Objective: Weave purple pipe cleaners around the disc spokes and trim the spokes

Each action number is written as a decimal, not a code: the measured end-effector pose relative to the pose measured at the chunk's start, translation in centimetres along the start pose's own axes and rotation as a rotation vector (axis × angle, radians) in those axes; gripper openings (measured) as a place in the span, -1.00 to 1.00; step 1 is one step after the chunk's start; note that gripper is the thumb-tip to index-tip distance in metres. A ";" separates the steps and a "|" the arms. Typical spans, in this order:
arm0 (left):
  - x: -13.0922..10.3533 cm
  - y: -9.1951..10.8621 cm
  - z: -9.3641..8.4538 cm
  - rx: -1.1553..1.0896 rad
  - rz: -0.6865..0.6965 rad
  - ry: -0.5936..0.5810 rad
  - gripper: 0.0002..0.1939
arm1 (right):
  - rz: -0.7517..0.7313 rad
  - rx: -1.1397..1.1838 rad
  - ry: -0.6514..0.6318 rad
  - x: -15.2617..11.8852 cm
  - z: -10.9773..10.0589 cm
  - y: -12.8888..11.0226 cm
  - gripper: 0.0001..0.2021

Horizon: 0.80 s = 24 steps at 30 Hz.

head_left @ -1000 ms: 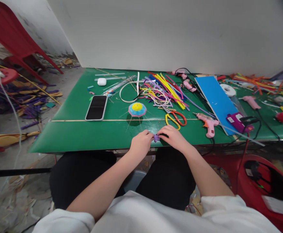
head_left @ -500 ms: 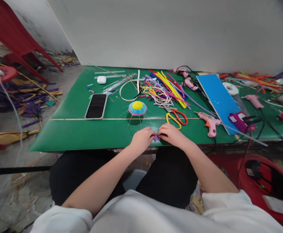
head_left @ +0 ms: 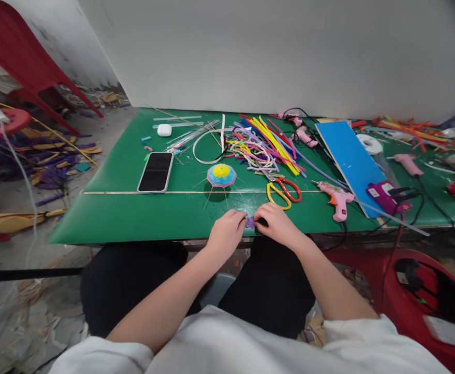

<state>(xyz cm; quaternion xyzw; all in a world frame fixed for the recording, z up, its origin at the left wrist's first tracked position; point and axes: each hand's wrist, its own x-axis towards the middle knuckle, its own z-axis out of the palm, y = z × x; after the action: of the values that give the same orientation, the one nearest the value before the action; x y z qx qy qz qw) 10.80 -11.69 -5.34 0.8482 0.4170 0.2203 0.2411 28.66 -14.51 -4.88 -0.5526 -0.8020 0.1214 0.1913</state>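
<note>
Near the front edge of the green table, a small purple piece point(head_left: 250, 222), perhaps bent pipe cleaner, sits between my two hands. My left hand point(head_left: 229, 228) pinches its left side. On the other side, the fingertips of my right hand point(head_left: 274, 221) close on its right edge. Just beyond them stands a small domed, umbrella-like form point(head_left: 222, 175) in yellow, blue and pink, with thin sticks spreading from it. Scissors point(head_left: 284, 192) with red and yellow handles lie beyond my right hand.
A phone point(head_left: 156, 172) and a white earbud case point(head_left: 164, 130) lie on the left. Pipe cleaners point(head_left: 254, 148) are heaped at the back middle. Pink glue guns point(head_left: 338, 200), their cords and a blue board point(head_left: 350, 161) occupy the right. The table point(head_left: 106, 218) ends at my knees.
The purple piece now shows more between my fingertips, looking wider and flatter than before. My left hand has shifted slightly down and left. The things on the table stay where they were.
</note>
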 end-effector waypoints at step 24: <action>-0.1 1.7 -2.5 -1.204 -0.400 -0.155 -0.58 | 0.079 0.301 0.212 -1.4 -2.5 -4.3 -0.95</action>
<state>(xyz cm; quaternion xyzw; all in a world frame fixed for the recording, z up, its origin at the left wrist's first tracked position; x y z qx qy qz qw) 10.34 -12.14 -2.40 0.4833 0.3516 0.3047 0.7416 26.64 -17.39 -1.13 -0.5586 -0.7278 0.1885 0.3502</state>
